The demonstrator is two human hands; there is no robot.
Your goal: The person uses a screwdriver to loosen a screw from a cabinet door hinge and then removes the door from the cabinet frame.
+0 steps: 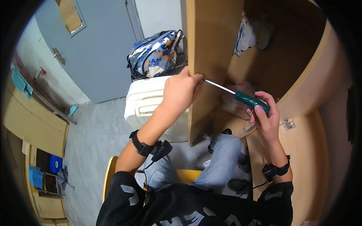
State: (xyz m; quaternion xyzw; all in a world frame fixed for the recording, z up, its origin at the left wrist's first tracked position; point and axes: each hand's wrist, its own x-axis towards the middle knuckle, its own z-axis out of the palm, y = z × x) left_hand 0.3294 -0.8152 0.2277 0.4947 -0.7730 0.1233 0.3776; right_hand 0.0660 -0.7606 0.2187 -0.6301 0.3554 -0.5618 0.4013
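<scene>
My right hand (267,115) is closed round the green handle of a screwdriver (252,102). Its metal shaft slants up and left to the inner face of a wooden cabinet door (211,49). At that door's edge is my left hand (180,89), its fingers closed over the edge and their tips right beside the screwdriver's tip. Whatever small part lies under the tip is hidden by those fingers.
Inside the open cabinet (290,34) hang white gloves or socks (246,34). Left of the door stands a white suitcase (145,94), with a patterned backpack (156,54) on it. A small pack of metal pieces (288,124) rests on the wooden board at right.
</scene>
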